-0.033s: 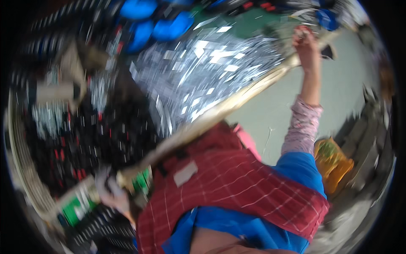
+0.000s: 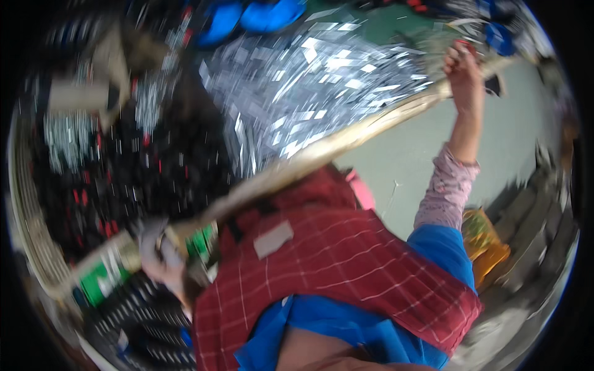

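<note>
My right hand (image 2: 465, 73) is raised at the far right, beyond the table's edge strip, with its fingers curled together. Something small and red (image 2: 465, 46) shows at its fingertips, too blurred to name. Low on the left, my left hand (image 2: 167, 271) is at the near edge of a tray of dark parts (image 2: 179, 148). A grey, curved shape (image 2: 148, 238) covers or lies against its fingers; blur hides whether it is a glove or a held thing. Between the hands, a heap of shiny silver pieces (image 2: 291, 99) spreads over the table.
A pale edge strip (image 2: 346, 137) runs slantwise in front of the heap. Blue rounded things (image 2: 272, 15) lie at the back, near a green surface (image 2: 393, 26). Black slatted crates (image 2: 145, 328) stand low left. A yellow bag (image 2: 482, 241) sits beside grey bundles (image 2: 523, 247) at right.
The whole view has shifted slightly, with the heap and the tray higher in the picture. My right hand appears a little further right. Neither hand's hold has visibly changed.
</note>
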{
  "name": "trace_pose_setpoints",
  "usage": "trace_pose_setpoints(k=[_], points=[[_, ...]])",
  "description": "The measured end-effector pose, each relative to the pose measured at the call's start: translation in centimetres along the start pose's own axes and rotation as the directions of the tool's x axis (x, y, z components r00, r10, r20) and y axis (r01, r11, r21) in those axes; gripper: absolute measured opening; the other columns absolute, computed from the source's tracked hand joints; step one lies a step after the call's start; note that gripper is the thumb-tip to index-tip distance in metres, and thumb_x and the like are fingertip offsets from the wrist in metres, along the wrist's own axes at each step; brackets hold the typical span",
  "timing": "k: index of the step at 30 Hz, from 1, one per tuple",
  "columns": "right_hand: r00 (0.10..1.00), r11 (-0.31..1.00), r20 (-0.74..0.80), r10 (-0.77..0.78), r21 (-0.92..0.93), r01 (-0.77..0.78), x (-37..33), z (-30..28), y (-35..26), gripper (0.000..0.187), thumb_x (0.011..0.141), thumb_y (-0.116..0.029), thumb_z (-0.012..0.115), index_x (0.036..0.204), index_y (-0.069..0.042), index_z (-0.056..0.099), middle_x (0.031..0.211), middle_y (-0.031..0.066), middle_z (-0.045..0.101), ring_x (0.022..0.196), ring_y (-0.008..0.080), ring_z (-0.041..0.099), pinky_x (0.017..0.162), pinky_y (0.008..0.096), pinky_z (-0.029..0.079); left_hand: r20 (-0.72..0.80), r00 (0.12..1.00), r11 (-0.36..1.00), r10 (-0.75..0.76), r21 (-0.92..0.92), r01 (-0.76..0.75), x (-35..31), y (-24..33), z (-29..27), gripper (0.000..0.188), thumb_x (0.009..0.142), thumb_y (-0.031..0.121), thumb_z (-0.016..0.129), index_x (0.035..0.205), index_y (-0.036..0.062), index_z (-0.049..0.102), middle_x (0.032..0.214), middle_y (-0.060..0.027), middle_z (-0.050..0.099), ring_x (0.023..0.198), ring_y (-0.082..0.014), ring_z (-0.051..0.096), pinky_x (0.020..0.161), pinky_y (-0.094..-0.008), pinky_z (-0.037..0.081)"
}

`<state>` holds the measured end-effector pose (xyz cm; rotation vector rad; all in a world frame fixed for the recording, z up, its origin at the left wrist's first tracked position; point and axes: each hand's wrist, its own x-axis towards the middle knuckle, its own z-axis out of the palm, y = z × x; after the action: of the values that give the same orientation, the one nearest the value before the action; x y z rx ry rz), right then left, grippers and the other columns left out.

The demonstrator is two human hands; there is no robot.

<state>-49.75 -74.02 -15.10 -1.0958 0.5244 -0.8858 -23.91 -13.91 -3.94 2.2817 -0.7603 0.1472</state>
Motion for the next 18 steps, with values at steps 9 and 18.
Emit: trace_pose_setpoints(k=[9,18], points=[[0.571,0.765,0.668,0.478,-0.636,0.104,-21.1,17.8,2.7,0.014,0.09,-0.003,0.068,0.104,-0.001,0.07,0.096,0.0087,0.072,0.088,0.021,0.069,0.075,0.0343,0.055,0.413,0.873,0.95,0.258,-0.274,-0.15,-7.1,-0.8,2.4,0.021,0.081,0.002,0.073,0.101,0.0053,0.067,0.095,-0.0132,0.07,0.087,-0.0322,0.068,0.078,-0.0401,0.055],[0.345,0.606,0.827,0.444,-0.561,0.564,-27.2,23.3,5.3,0.03,0.081,0.003,0.068,0.11,-0.005,0.068,0.11,0.0118,0.066,0.106,0.0305,0.062,0.09,0.0402,0.051,0.465,0.881,0.989,0.086,-0.148,-0.018,-17.1,-8.4,-0.8,0.028,0.082,0.001,0.07,0.108,0.009,0.066,0.095,-0.0118,0.067,0.089,-0.0341,0.066,0.078,-0.0399,0.053]])
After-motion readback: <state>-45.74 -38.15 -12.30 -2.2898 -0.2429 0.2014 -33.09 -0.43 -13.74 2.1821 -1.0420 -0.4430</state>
